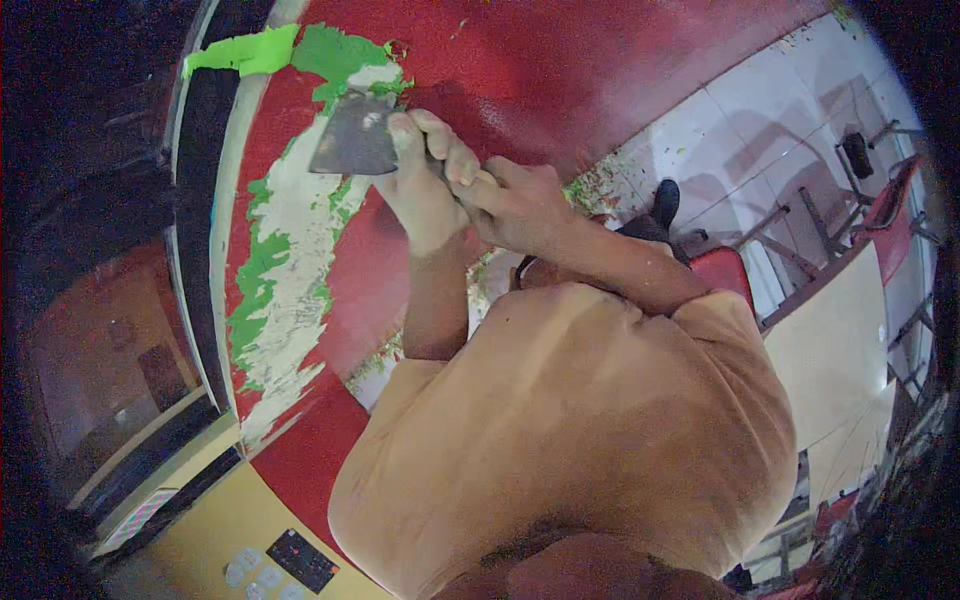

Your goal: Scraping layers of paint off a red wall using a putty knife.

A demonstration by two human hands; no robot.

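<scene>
Grey-metal, broad-bladed scraper (352, 138) is lying over a white-and-green patch (298, 255) on the red-painted wall (530, 55); bare left hand (428, 185) and right hand (520, 205) are gripping it. Scraping seems in hand, probably calling for firm pressure next.

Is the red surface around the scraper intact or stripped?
Partly stripped: the red surface is broken by a ragged pale patch with green areas.

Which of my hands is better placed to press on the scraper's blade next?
Probably your left hand: it sits right at the blade of the scraper, while your right hand is farther back.
</scene>
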